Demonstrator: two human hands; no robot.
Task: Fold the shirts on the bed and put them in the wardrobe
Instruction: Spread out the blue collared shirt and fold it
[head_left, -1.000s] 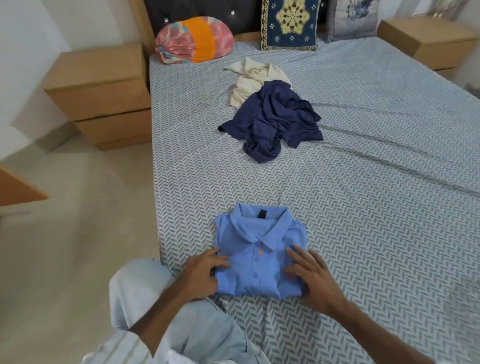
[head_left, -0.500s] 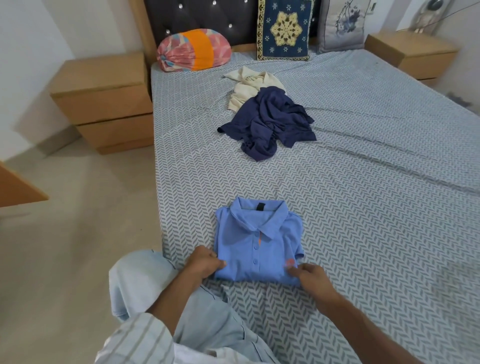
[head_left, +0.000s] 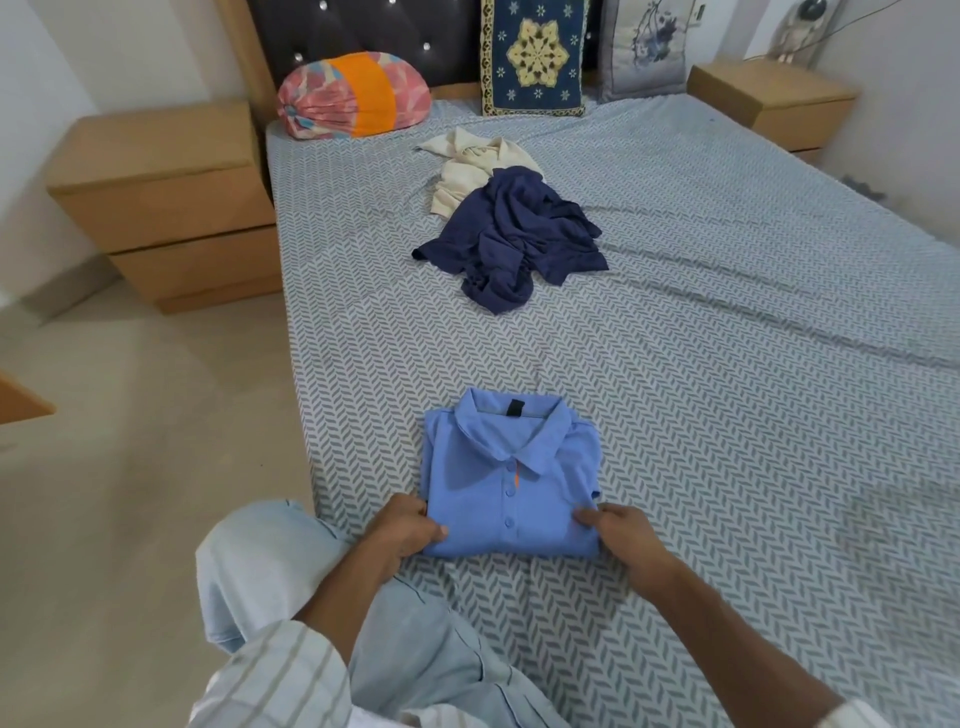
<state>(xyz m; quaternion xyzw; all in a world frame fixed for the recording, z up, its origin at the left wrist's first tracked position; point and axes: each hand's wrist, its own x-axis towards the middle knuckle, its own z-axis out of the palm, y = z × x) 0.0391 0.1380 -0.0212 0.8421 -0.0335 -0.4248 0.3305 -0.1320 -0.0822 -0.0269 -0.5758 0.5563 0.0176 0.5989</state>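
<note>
Folded light-blue polo shirt (head_left: 511, 475) is lying flat near the front edge of the bed (head_left: 727, 364), collar pointing away, buttons facing up. Left hand (head_left: 402, 532) is gripping its near-left corner, thumb on top and fingers curling under the fabric. Right hand (head_left: 626, 538) is pinching the near-right corner the same way, thumb on top. Person's knee in pale trousers (head_left: 260, 561) is sitting at the bed edge just left of the shirt. Further up the sheet, well apart, a crumpled navy shirt (head_left: 511, 239) is lying in a heap, partly overlapping a cream shirt (head_left: 470, 163) behind it. At the headboard a pink-orange bolster (head_left: 353, 96) and a blue patterned cushion (head_left: 535, 57) are leaning. Wooden nightstands are standing on both sides, left one (head_left: 166, 202) nearer, right one (head_left: 769, 98) far.
</note>
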